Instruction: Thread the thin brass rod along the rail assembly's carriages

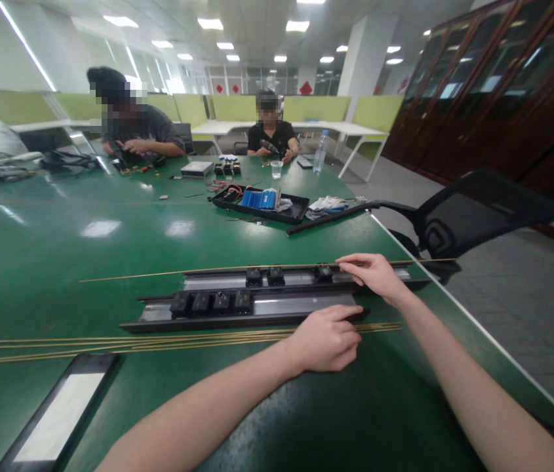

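Observation:
Between the thumb and fingers of my right hand [372, 275] is a long thin brass-coloured rod [217, 269], which lies along the far edge of the rear black-edged channel [296, 278]. Three black blocks [275, 275] sit in that channel, left of my right hand. My left hand [328, 337] rests on the right end of the front channel [301, 303], its index finger stretched out along the edge and its other fingers curled. Several black blocks [221, 302] stand in a row in the front channel's left part. More thin brass-coloured rods [158, 343] lie in front, passing beneath my left hand.
A black panel with a white label [55, 413] lies front left. Farther back are a black tray [257, 210] with blue contents, a black bar [330, 218], gloves [326, 206], a cup [277, 170] and a bottle [320, 152]. Co-workers sit beyond; a chair [483, 210] stands right.

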The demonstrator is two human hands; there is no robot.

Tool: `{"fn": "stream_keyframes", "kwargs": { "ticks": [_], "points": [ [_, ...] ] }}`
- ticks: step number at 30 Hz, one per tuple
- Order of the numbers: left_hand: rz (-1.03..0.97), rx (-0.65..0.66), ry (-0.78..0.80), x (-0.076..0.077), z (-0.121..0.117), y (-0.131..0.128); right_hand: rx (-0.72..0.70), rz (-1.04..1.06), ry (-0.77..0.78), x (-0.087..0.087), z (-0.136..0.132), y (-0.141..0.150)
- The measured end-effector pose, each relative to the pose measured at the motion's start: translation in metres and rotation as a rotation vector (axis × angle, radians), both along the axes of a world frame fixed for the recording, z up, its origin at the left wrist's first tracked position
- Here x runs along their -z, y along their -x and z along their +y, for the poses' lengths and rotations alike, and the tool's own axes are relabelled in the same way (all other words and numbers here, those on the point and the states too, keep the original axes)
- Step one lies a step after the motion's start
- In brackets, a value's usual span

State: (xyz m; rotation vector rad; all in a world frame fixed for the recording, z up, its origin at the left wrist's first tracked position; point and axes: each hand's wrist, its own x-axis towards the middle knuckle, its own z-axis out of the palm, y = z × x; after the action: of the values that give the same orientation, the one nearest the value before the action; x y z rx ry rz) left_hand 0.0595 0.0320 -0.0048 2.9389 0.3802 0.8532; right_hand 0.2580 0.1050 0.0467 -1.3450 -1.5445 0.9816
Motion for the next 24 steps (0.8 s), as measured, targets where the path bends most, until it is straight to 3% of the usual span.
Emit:
{"fn": "stream_keyframes", "kwargs": {
  "ticks": [24],
  "points": [
    [0.019, 0.001, 0.005, -0.001, 0.000, 0.001, -0.005, -0.043, 0.003, -0.001, 0.001, -0.013]
  ]
}}
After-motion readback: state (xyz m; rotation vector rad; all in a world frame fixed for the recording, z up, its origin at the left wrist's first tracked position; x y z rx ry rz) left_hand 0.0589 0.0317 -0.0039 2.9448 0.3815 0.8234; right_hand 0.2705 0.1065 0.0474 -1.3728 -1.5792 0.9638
